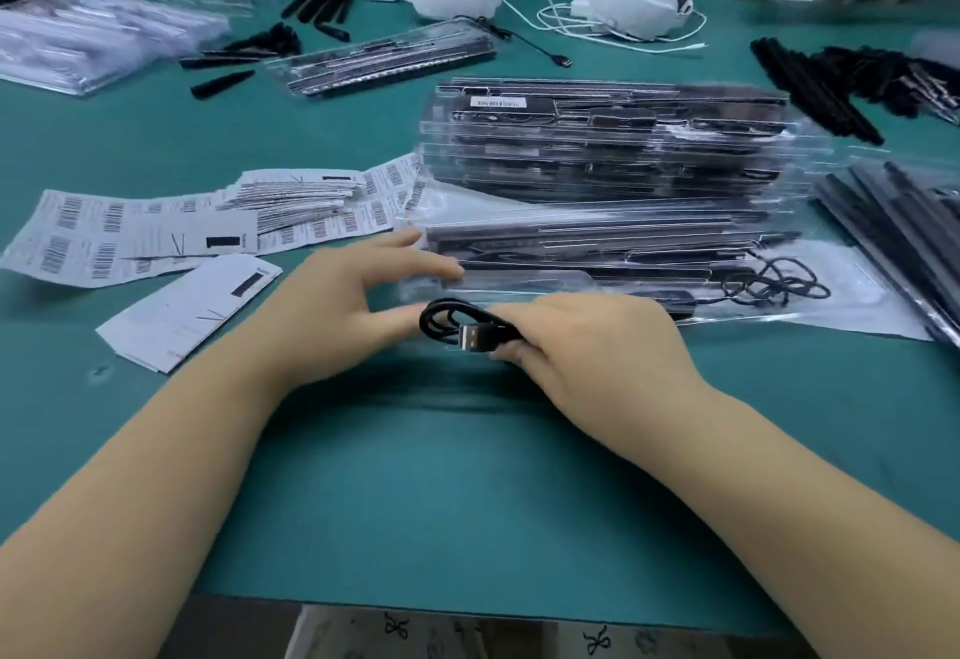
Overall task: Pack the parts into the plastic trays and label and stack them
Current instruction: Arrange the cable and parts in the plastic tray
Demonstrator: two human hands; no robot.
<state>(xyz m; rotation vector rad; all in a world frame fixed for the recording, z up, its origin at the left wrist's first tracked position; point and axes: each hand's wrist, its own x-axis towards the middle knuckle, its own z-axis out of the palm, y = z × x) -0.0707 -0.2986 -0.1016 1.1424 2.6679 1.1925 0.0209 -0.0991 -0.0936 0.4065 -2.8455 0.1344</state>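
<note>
The right hand point(582, 341) is curled shut around a coiled black USB cable point(452, 328), its silver plug poking out toward the left between the fingers, the loops bunched just beyond the knuckles. The left hand point(343, 305) is spread and holds nothing; its thumb nearly meets the coil and its fingertips rest against the near end of the clear plastic tray point(597, 263) lying just behind both hands on the green worktop point(467, 492). That tray already carries long black parts, with another thin black cord loose on its right side. Behind it stands a tall stack of filled clear trays point(602, 144), one with a white label on top. Barcode label sheets point(156, 232) lie fanned out to the left.

The coil looks loosely wound, so it may well spring open once released and refuse to sit in its pocket. A push from the left hand could slide the light tray, and the leaning stack behind might shift if nudged
</note>
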